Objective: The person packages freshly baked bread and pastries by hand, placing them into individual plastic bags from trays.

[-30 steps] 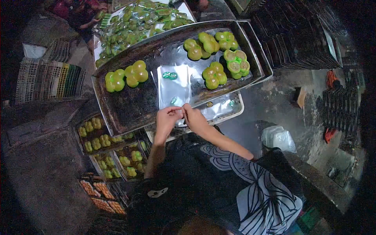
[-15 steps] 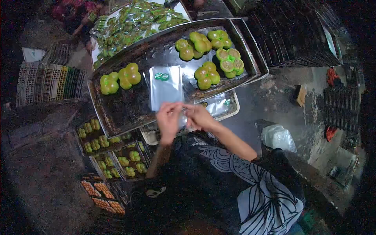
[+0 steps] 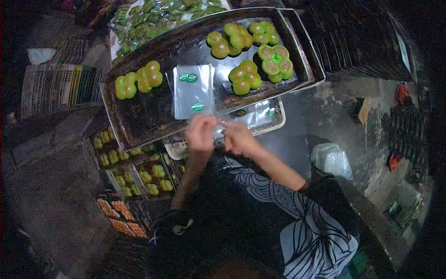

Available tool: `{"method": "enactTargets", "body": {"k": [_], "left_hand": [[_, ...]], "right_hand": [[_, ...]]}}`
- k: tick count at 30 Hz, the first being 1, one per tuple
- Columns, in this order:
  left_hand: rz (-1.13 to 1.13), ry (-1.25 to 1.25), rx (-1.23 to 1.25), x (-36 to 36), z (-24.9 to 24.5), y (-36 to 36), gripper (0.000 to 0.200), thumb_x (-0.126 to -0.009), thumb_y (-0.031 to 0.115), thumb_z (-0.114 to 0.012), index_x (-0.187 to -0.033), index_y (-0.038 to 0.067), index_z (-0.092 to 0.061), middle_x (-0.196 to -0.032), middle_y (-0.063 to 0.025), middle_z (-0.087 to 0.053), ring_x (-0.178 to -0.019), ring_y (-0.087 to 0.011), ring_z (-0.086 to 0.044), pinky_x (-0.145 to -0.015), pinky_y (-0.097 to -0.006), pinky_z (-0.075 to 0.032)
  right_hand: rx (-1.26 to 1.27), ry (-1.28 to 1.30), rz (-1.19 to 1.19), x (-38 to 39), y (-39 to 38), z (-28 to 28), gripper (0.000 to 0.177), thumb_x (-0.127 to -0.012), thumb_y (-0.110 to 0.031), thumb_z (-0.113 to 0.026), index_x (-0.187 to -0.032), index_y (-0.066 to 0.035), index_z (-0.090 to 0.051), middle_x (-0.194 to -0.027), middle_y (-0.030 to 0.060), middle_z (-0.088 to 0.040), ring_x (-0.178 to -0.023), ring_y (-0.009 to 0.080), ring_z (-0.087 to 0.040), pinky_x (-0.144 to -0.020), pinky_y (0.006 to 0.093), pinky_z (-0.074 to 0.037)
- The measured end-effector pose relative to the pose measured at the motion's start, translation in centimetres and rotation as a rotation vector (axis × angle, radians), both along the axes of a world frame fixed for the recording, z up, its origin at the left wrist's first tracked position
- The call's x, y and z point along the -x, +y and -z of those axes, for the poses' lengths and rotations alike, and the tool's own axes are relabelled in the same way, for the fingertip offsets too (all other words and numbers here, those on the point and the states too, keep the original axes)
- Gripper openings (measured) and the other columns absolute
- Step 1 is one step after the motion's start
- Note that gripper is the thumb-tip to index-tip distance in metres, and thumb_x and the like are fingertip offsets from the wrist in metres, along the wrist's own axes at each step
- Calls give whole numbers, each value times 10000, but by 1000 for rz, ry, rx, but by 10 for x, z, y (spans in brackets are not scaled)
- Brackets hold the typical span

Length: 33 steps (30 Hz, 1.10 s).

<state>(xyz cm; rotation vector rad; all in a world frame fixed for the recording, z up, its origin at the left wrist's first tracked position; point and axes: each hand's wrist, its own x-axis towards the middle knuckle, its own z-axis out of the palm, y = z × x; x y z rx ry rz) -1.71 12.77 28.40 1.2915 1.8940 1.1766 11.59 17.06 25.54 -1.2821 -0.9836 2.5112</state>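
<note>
Crowding the dim, perhaps concrete floor [image 3: 320, 116], trays [image 3: 139, 118] hold green cakes [image 3: 245, 80].

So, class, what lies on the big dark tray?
Clusters of green pastries and a stack of clear bags. The bags hide the tray surface beneath them.

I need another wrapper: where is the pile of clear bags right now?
In the head view the pile of clear bags lies on the dark tray, between the green cakes, just beyond the left hand.
</note>
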Motion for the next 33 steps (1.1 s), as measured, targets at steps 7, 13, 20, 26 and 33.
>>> {"method": "enactTargets", "body": {"k": [7,13,20,26,33], "left_hand": [[-329,-1119,-261,3,28,16,309,-823,124,-478,-1124,78,-423,-945,-95,-538,-777,-222,-549,-681,-280,-458],[-416,-1350,-181,94,64,14,318,-847,259,-459,-1112,88,-420,-1022,-51,-470,-1000,-192,-456,-824,-381,-425],[-639,-1688,-600,141,8,-2,534,-737,230,-521,-1159,-6,-294,-1131,-135,-356,-1083,-375,-385,-932,-605,-248],[-688,-1815,-785,143,-13,-1,550,-717,183,-528,-1173,-2,-284,-1113,-179,-389,-1088,-392,-383,-917,-626,-250],[-201,-1429,-583,114,-32,-4,523,-794,303,-375,-1230,32,-276,-1179,-173,-410,-1065,-330,-425,-894,-443,-350]], "right_hand": [[315,991,764,54,18,-30,377,-865,-233,-435,-1198,-55,-419,-1114,163,-489,-1015,199,-474,-876,316,-376],[-1048,-594,-73,53,49,52,844,-746,-536,-471,-1306,-14,-115,-1248,228,-342,-1151,338,-356,-920,448,-313],[-1122,-968,105,25,124,121,628,-692,-405,-597,-1232,-169,-382,-1210,235,-347,-1008,414,-408,-832,489,-366],[-1973,-411,197,92,21,-92,556,-537,-226,-681,-1072,-146,-552,-1109,129,-488,-994,288,-443,-809,395,-361],[-1885,-71,22,123,-7,-88,330,-549,-197,-668,-848,-75,-599,-1037,97,-545,-852,258,-542,-700,354,-446]]}}
